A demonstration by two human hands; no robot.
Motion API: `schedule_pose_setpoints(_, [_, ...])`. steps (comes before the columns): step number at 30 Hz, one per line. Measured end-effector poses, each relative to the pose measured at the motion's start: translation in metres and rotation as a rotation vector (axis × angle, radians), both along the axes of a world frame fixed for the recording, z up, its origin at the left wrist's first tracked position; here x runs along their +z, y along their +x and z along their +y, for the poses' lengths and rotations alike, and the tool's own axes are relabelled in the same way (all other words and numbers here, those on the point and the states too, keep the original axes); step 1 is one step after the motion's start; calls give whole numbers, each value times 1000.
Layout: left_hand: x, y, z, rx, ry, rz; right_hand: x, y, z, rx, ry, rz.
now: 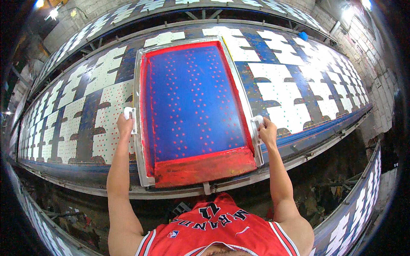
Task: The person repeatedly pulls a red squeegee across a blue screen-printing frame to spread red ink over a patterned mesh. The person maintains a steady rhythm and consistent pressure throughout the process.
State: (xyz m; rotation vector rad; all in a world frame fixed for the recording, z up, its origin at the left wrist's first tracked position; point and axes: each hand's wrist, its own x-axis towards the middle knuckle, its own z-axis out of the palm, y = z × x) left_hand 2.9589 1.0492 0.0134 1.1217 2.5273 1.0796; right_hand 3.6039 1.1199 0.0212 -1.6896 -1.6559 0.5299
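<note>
A screen-printing frame (138,91) lies before me over a long printing table. Its blue mesh (188,123) carries rows of small red dots and is bordered in red, with a wide band of red ink or coating (205,167) at the near end. My left hand (124,125) is closed around a white handle (128,112) on the frame's left side. On the right side, my right hand (267,131) grips a matching white handle (257,120). Whether the frame touches the table or hovers slightly above it, I cannot tell.
White cut pieces (282,94) lie in rows across the dark, ink-stained table (87,128). Those left of the frame show red and green dots. A metal rail (228,184) runs along the near edge. Another table (141,10) stands behind, and a blue item (303,36) sits at the far edge.
</note>
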Motion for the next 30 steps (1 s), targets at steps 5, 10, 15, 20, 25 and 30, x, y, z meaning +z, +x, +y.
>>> schedule_pose_setpoints(5, [2, 22, 0, 53, -37, -4, 17, 9, -8, 10, -140, 58])
schedule_pose_setpoints(10, [-3, 29, -6, 40, -46, 5, 27, 12, -18, -21, -241, 106])
schedule_pose_setpoints(15, [-13, 28, -3, 36, -43, -46, 32, 14, -23, -32, -300, 134])
schedule_pose_setpoints(20, [-17, 26, -3, 58, -62, -9, 30, 14, -21, -28, -337, 142])
schedule_pose_setpoints(25, [-26, 28, -2, 53, -132, -6, 19, 19, -21, -9, -301, 100])
schedule_pose_setpoints(30, [-26, 31, -3, 46, -129, 21, 9, 21, -21, 2, -279, 79])
